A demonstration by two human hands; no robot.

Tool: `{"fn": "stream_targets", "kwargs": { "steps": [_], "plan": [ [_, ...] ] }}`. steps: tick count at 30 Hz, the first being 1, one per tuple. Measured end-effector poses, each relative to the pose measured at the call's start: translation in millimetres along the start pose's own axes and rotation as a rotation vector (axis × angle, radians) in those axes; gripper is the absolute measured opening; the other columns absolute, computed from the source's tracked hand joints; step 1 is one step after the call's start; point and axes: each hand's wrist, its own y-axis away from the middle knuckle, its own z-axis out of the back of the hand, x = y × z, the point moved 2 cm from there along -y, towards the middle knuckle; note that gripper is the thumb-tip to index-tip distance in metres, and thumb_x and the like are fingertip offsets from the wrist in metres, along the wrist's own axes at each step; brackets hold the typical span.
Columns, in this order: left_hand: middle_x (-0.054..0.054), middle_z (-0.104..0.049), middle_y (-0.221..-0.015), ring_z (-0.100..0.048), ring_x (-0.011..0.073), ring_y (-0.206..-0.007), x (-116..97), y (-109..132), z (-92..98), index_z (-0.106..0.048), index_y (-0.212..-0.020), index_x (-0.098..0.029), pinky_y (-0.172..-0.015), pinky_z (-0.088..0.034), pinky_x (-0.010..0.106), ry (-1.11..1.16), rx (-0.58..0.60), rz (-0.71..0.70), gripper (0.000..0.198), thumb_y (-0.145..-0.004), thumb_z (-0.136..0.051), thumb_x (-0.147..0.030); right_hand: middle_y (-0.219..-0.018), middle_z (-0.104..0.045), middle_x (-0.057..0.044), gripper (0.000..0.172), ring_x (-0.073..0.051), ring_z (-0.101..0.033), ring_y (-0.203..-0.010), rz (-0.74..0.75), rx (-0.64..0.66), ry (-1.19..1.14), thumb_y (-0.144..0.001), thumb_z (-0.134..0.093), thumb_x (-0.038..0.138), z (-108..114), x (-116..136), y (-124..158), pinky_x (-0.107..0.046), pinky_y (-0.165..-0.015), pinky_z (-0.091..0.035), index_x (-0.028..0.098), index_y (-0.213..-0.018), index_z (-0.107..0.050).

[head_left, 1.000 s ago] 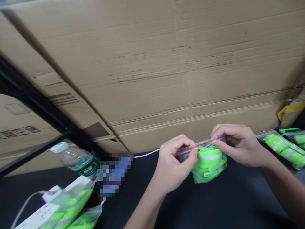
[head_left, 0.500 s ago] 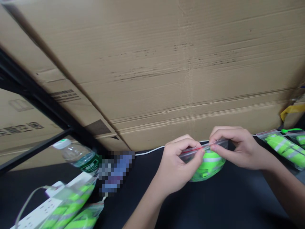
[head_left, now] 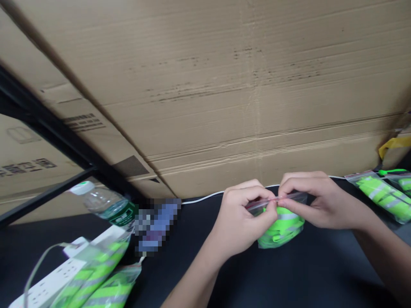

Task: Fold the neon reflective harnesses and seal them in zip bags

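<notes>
My left hand [head_left: 247,218] and my right hand [head_left: 317,201] pinch the top edge of a clear zip-lock bag [head_left: 281,226] between thumbs and fingers. My fingertips nearly meet over its red-lined zip seal [head_left: 276,200], hiding the seal's middle. Inside the bag is folded neon-green fabric with a grey reflective stripe, probably a safety vest. The bag's lower part hangs below my hands, just over the black table [head_left: 289,273]. Similar bagged neon items [head_left: 382,196] lie to the right of my right hand.
More bagged neon items [head_left: 96,273] lie at bottom left on a white power strip [head_left: 48,282]. Nearby stand a water bottle [head_left: 102,203] and a pixelated object [head_left: 157,224]. A large cardboard box [head_left: 205,94] fills the back, with a white cable [head_left: 205,197] along its base.
My hands have drawn closer together along the bag's seal, and my left hand has shifted right. The bag has risen slightly, and the view has tilted a little.
</notes>
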Motion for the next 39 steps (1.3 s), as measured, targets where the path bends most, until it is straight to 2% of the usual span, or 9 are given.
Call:
{"fn": "stream_targets", "kwargs": {
  "steps": [13, 17, 20, 22, 24, 28, 31, 35, 39],
  "plan": [
    [-0.002, -0.057, -0.060, -0.047, 0.0089, -0.054, 1.5, -0.9, 11.3, -0.066, -0.065, -0.016, -0.049, -0.035, 0.020, -0.072, 0.096, 0.094, 0.011, -0.075, -0.069, -0.016, -0.064, -0.070, 0.001, 0.017, -0.008, -0.060, -0.052, -0.030, -0.005, -0.111, -0.086, -0.075, 0.031, 19.1, -13.6, 1.7, -0.020, -0.050, -0.045, 0.017, -0.077, -0.075],
    [-0.002, -0.054, -0.055, -0.040, 0.0077, -0.049, -1.8, 3.5, 4.9, -0.069, -0.073, -0.016, -0.046, -0.030, 0.020, -0.002, 0.161, 0.135, 0.019, -0.087, -0.066, -0.028, -0.069, -0.069, 0.000, 0.014, -0.011, -0.063, -0.061, -0.055, -0.182, -0.218, -0.085, -0.076, 0.030, 8.0, -7.8, 0.0, -0.022, -0.056, -0.050, 0.016, -0.082, -0.072],
    [-0.002, -0.053, -0.055, -0.041, 0.0076, -0.050, -1.4, 4.9, 3.9, -0.066, -0.070, -0.015, -0.047, -0.032, 0.019, 0.192, 0.063, 0.214, 0.025, -0.087, -0.068, -0.034, -0.098, -0.071, -0.007, 0.030, -0.017, -0.069, -0.089, -0.083, -0.419, -0.132, -0.094, -0.064, 0.031, -11.4, 3.1, 13.2, -0.033, -0.082, -0.058, 0.019, -0.120, -0.057],
    [-0.003, -0.052, -0.056, -0.041, 0.0071, -0.050, -0.3, 5.9, 1.1, -0.063, -0.067, -0.016, -0.047, -0.032, 0.018, 0.350, 0.006, 0.280, 0.028, -0.085, -0.071, -0.036, -0.138, -0.054, -0.018, 0.069, -0.031, -0.055, -0.128, 0.026, -0.419, 0.077, -0.084, -0.074, 0.044, -34.4, 12.3, 30.6, -0.049, -0.104, -0.049, 0.022, -0.138, -0.040],
    [-0.003, -0.051, -0.056, -0.040, 0.0064, -0.050, 0.9, 7.3, -6.3, -0.060, -0.067, -0.016, -0.046, -0.031, 0.017, 0.489, -0.007, 0.334, 0.031, -0.084, -0.073, -0.038, -0.158, -0.025, -0.024, 0.101, -0.042, -0.034, -0.144, 0.102, -0.433, 0.300, -0.069, -0.082, 0.058, -58.4, 17.0, 53.0, -0.061, -0.110, -0.041, 0.022, -0.146, -0.028],
    [-0.004, -0.047, -0.056, -0.037, 0.0054, -0.047, 6.1, 11.1, -32.1, -0.059, -0.070, -0.016, -0.044, -0.031, 0.017, 0.637, 0.085, 0.411, 0.032, -0.086, -0.071, -0.041, -0.165, -0.008, -0.016, 0.087, -0.044, -0.029, -0.147, 0.033, -0.456, 0.531, -0.073, -0.077, 0.026, -77.9, 9.6, 94.4, -0.060, -0.103, -0.049, 0.028, -0.147, -0.031],
    [0.001, -0.061, -0.078, -0.052, 0.0096, -0.058, 10.6, 13.1, -45.7, -0.066, -0.100, -0.021, -0.049, -0.043, 0.020, 0.605, 0.107, 0.374, 0.023, -0.090, -0.067, -0.041, -0.164, -0.014, -0.014, 0.076, -0.044, -0.036, -0.142, -0.005, -0.506, 0.754, -0.071, -0.075, 0.018, -46.7, -5.3, 117.2, -0.059, -0.100, -0.051, 0.029, -0.140, -0.044],
    [0.009, -0.056, -0.135, -0.063, 0.0200, -0.106, 12.1, 17.8, -43.9, -0.054, -0.133, -0.030, -0.078, -0.056, 0.030, 0.364, 0.094, 0.302, 0.041, -0.094, -0.062, -0.039, -0.156, -0.029, -0.017, 0.072, -0.047, -0.040, -0.138, -0.172, -0.596, 1.093, -0.072, -0.078, 0.021, 46.7, -46.5, 154.0, -0.063, -0.105, -0.044, 0.028, -0.138, -0.050],
    [0.009, -0.060, -0.131, -0.062, 0.0226, -0.110, 7.6, 24.2, -35.1, -0.057, -0.128, -0.029, -0.087, -0.054, 0.037, 0.172, 0.182, 0.282, 0.033, -0.098, -0.055, -0.042, -0.150, -0.036, -0.031, 0.057, -0.049, -0.041, -0.137, -0.464, -0.592, 1.138, -0.084, -0.070, 0.034, 138.9, -108.3, 210.4, -0.053, -0.104, -0.042, 0.013, -0.135, -0.056]
  ]
}}
